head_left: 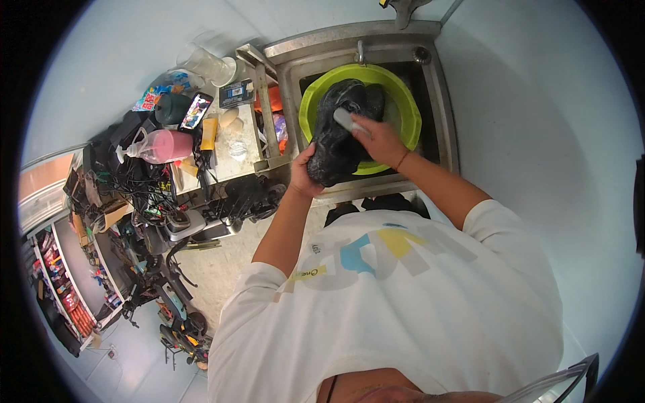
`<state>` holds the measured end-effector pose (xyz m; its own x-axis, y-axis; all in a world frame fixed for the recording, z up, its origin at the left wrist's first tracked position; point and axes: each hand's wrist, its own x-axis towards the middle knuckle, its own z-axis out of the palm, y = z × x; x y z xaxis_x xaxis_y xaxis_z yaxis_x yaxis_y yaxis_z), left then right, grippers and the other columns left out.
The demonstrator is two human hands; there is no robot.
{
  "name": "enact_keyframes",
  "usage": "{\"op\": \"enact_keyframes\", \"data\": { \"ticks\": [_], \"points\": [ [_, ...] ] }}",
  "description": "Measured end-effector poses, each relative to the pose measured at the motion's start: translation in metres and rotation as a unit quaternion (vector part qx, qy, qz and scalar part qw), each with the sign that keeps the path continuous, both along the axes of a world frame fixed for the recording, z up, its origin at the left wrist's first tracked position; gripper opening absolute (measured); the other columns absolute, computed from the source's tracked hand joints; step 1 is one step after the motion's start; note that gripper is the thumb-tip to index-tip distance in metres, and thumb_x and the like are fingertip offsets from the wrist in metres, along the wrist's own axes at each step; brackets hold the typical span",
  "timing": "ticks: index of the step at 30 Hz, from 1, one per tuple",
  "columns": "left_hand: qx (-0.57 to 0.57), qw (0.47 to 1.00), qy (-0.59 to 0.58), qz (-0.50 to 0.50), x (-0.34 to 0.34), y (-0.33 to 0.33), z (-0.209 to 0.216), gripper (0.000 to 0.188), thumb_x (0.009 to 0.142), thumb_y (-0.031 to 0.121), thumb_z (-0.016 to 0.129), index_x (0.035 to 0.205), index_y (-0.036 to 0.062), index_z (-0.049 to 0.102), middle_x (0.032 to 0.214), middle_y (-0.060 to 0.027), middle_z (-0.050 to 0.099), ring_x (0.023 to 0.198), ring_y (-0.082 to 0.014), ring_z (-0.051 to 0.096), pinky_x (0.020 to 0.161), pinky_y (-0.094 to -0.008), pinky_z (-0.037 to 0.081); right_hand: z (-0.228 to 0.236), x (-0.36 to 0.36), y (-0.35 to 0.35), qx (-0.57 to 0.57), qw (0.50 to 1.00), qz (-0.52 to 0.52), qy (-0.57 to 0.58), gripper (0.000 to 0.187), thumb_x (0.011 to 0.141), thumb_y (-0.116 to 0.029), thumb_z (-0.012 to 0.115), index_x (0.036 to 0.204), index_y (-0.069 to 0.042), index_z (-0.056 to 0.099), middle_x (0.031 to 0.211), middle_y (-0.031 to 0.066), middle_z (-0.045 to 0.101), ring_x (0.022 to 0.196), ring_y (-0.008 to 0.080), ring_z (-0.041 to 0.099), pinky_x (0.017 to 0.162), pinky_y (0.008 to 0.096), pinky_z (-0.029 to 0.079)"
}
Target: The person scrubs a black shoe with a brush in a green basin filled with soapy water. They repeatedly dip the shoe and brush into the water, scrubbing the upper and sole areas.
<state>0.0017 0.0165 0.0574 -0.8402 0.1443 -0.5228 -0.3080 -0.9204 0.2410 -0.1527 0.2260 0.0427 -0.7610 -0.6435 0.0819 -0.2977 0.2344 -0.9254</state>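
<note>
A lime-green basin (411,122) stands in the metal sink (443,87). Over its left side lies a wet, shiny black cloth item (339,153), bunched up, so its exact kind does not show. My left hand (306,173) grips the lower left edge of this cloth, fingers wrapped on it. My right hand (381,142) is closed round a pale grey-white oblong block (346,120), which rests against the top of the cloth. Whether the block has bristles underneath is hidden.
Above the basin is a tap (361,52). Left of the sink, a cluttered table (235,168) bears a phone (197,111), a pink pump bottle (164,146), a clear jug (209,66) and tangled cables. A pale wall (524,121) stands close on the right.
</note>
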Motion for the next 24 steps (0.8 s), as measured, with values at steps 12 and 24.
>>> {"op": "enact_keyframes", "data": {
  "ticks": [12, 24],
  "points": [
    [-0.004, 0.999, 0.036, 0.009, 0.016, -0.002, 0.019, 0.069, 0.103, 0.052, 0.055, 0.156, 0.0082, 0.053, 0.151, -0.0164, 0.064, 0.133, -0.039, 0.065, 0.107, -0.0622, 0.054, 0.014, -0.012, 0.002, 0.013, 0.998, 0.042, 0.038, 0.043, 0.102, -0.031, 0.071, 0.138, -0.008, 0.071, 0.117, 0.0251, 0.075, 0.107, 0.0429, 0.074, 0.096, 0.0458, 0.058],
    [0.033, 0.992, 0.118, 0.034, 0.003, 0.005, 0.014, 0.07, 0.104, 0.06, 0.045, 0.154, 0.0131, 0.055, 0.147, -0.0202, 0.063, 0.115, -0.0458, 0.067, 0.09, -0.0568, 0.057, 0.023, -0.014, -0.004, 0.074, 0.996, -0.053, -0.02, 0.048, 0.104, -0.031, 0.069, 0.143, -0.003, 0.067, 0.118, 0.0239, 0.077, 0.109, 0.0357, 0.076, 0.097, 0.0426, 0.058]
  ]
}}
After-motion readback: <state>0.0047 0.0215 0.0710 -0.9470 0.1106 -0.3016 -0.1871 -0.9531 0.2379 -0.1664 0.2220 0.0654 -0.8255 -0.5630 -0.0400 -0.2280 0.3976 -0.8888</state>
